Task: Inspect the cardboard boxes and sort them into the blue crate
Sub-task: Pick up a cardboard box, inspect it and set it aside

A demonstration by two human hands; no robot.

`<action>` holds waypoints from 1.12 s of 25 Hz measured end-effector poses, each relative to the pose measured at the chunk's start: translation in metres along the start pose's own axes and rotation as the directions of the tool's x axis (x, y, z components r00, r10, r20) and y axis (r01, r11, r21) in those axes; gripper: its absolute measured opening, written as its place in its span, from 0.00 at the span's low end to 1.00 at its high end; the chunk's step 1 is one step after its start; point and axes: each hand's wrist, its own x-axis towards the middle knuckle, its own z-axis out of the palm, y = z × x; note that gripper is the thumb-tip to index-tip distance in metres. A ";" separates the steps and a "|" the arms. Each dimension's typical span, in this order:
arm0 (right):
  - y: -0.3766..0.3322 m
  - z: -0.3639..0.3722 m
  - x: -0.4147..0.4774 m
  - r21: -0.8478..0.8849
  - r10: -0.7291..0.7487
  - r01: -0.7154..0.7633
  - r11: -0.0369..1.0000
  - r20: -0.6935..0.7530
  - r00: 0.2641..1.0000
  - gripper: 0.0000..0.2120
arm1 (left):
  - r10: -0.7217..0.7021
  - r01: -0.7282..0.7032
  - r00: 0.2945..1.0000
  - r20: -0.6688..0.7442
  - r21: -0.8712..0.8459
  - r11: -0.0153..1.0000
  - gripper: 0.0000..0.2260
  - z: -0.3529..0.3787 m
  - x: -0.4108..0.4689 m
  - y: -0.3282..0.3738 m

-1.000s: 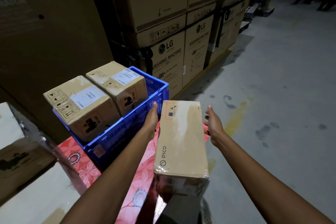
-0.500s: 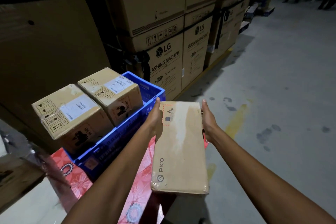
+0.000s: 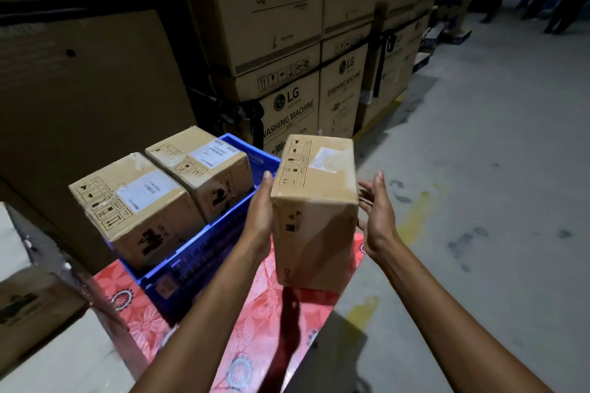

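A long cardboard box (image 3: 316,210) stands tipped up between my hands, above the red flowered cloth (image 3: 255,322). My left hand (image 3: 260,210) lies flat against its left side with straight fingers. On the right, my right hand (image 3: 378,214) is spread open with a small gap to the box. The blue crate (image 3: 204,252) sits to the left on the cloth. Two taped cardboard boxes, one nearer (image 3: 134,207) and one farther (image 3: 201,166), fill the crate side by side, white labels up.
Tall stacks of washing-machine cartons (image 3: 287,73) rise right behind the crate. A large carton wall (image 3: 79,89) stands at the left. Another box (image 3: 28,306) lies at the lower left. Grey concrete floor (image 3: 479,169) stretches to the right, with people's legs far back.
The long box has swung from lying flat to standing on end, its labelled face now on top. My right hand has come off its side and spread open.
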 end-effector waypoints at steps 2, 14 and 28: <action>0.019 -0.010 -0.016 -0.004 0.010 -0.010 1.000 -0.011 1.000 0.23 | -0.004 0.004 1.000 -0.020 0.007 1.000 0.24 -0.006 -0.018 -0.017; 0.033 -0.014 -0.010 -0.266 0.280 -0.240 0.934 0.125 0.952 0.19 | -0.305 0.298 0.951 0.054 0.113 0.948 0.10 -0.022 -0.024 -0.039; 0.042 -0.006 0.014 -0.431 0.380 -0.284 0.857 0.153 0.912 0.15 | -0.332 0.327 0.941 0.069 0.073 0.942 0.13 -0.013 -0.001 -0.052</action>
